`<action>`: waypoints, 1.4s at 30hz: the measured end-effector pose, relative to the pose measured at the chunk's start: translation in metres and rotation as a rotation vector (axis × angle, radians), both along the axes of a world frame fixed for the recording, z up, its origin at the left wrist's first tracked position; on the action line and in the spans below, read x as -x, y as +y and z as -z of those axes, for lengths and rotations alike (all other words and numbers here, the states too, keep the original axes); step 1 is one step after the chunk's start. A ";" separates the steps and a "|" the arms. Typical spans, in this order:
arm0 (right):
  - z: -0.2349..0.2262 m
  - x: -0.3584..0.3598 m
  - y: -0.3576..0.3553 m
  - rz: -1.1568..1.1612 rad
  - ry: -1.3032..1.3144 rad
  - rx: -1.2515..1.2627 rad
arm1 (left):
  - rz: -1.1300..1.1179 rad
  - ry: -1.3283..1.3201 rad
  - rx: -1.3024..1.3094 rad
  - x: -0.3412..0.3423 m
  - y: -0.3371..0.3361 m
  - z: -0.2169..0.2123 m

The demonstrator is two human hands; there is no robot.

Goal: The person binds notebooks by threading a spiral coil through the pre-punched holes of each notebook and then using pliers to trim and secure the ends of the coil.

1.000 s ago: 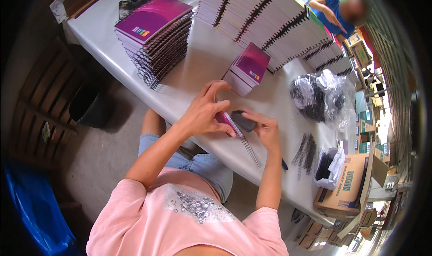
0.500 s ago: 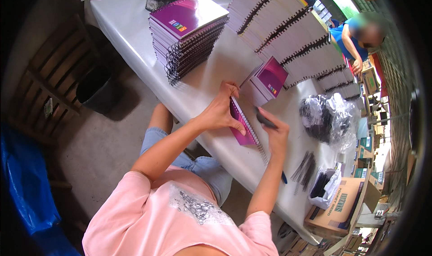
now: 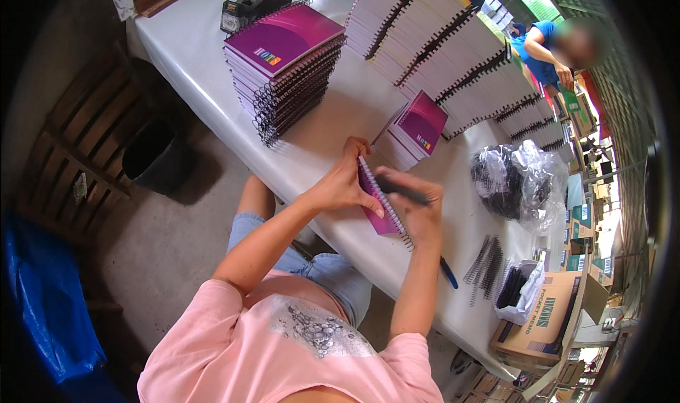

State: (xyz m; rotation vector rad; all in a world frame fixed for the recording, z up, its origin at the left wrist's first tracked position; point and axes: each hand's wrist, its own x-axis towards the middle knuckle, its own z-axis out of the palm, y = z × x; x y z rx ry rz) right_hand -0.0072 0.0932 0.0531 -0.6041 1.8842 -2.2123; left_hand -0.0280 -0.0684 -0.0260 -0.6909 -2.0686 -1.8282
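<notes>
My left hand [image 3: 343, 185] is closed round a small purple notebook [image 3: 383, 223], its thumb lying across the cover. A spiral wire coil [image 3: 386, 206] runs along the notebook's right edge, its end reaching past the lower corner. In my right hand [image 3: 423, 206] is a dark, elongated tool [image 3: 402, 189], held against or just above the upper half of the coil; its exact kind cannot be made out. Just beyond both hands stands a short stack of purple-covered booklets [image 3: 421, 124]. To the far left rises a tall stack of spiral-bound purple notebooks [image 3: 286, 37].
Long rows of bound page blocks [image 3: 443, 38] fill the table's far side. At right lie a plastic bag of black coils [image 3: 506, 183], loose coils [image 3: 486, 268], a blue pen [image 3: 448, 273] and a cardboard box [image 3: 538, 318]. A tape dispenser [image 3: 256, 3] sits behind; a co-worker [image 3: 542, 45] is at far right.
My right hand and its tool have moved left, onto the notebook's coil. Less of the coil sticks out below the notebook. The co-worker now holds something green.
</notes>
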 end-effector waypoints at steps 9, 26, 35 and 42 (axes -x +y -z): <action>0.002 -0.003 0.059 0.541 0.229 -0.868 | 0.086 -0.166 -0.163 -0.001 -0.006 0.005; -0.002 -0.119 0.015 0.854 0.235 -0.731 | -0.410 0.324 -0.191 -0.046 0.008 -0.052; -0.035 -0.096 -0.023 0.630 0.509 -0.835 | -0.527 0.489 -0.080 -0.047 0.003 -0.051; -0.026 -0.098 -0.024 0.604 0.363 -0.579 | -0.516 0.472 -0.111 -0.046 0.007 -0.048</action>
